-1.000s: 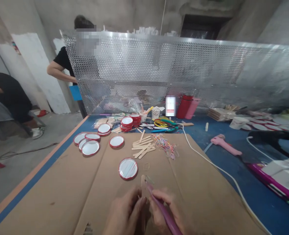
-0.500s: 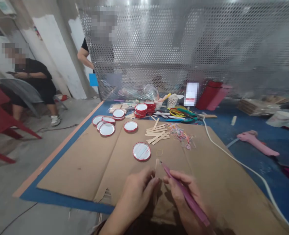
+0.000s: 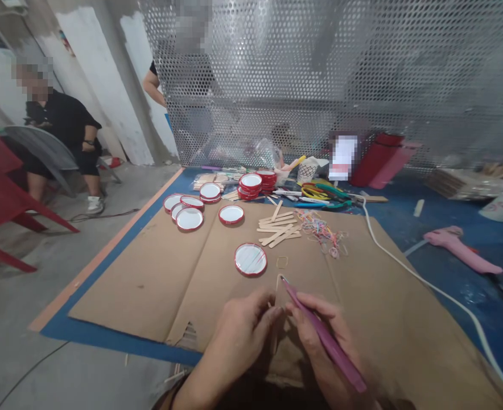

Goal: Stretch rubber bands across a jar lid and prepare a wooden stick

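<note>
My left hand (image 3: 245,327) pinches a thin wooden stick (image 3: 278,290) held upright over the cardboard (image 3: 149,290). A purple pen (image 3: 326,339) is gripped in my right hand (image 3: 320,330), its dark tip touching or very near the stick's upper end. Just beyond my hands lies a red-rimmed lid (image 3: 250,259) with thin lines across its white face. Beside it is a small pale rubber band (image 3: 281,262). Farther back are a loose pile of wooden sticks (image 3: 277,228) and a tangle of coloured rubber bands (image 3: 320,228).
More red-rimmed lids (image 3: 189,218) lie at the back left, some stacked. Scissors (image 3: 337,193), pens and a patterned cup (image 3: 308,169) line the back. A white cable (image 3: 426,282) and pink glue gun (image 3: 462,249) are at right. Two people are beyond the table, one seated (image 3: 61,122).
The camera view has shifted slightly. The pen tip has come closer to the stick's upper end. The seated person's arm has lowered toward the lap.
</note>
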{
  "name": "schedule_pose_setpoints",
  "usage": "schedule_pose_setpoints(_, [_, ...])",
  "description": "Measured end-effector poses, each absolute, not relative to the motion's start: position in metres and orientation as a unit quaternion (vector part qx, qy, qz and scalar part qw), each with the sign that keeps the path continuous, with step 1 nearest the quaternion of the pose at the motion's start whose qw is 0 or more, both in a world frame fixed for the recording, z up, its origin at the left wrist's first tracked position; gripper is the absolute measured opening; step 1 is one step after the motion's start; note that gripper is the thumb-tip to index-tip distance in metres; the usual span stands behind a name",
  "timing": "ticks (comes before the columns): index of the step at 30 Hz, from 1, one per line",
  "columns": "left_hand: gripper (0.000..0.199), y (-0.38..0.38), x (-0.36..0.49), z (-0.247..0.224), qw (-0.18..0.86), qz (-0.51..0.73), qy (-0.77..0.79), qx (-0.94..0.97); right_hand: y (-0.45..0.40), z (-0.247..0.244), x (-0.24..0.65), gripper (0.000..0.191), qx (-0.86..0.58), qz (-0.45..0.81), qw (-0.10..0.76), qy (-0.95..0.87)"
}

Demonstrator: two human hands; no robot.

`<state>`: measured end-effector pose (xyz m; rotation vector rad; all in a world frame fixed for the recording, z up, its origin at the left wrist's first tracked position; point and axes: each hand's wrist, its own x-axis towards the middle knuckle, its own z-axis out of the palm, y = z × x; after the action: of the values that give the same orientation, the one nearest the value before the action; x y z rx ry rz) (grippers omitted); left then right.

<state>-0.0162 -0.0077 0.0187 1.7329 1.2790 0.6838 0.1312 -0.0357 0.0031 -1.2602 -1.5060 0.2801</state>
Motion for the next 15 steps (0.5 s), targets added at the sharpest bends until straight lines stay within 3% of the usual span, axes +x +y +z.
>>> schedule_pose_setpoints(15, [0.021, -0.0085, -0.0164, 0.0167, 0.416, 0.266, 0.517, 0.699, -0.0364, 0.0079, 0.1315, 0.01, -0.521, 0.086, 0.552, -0.645])
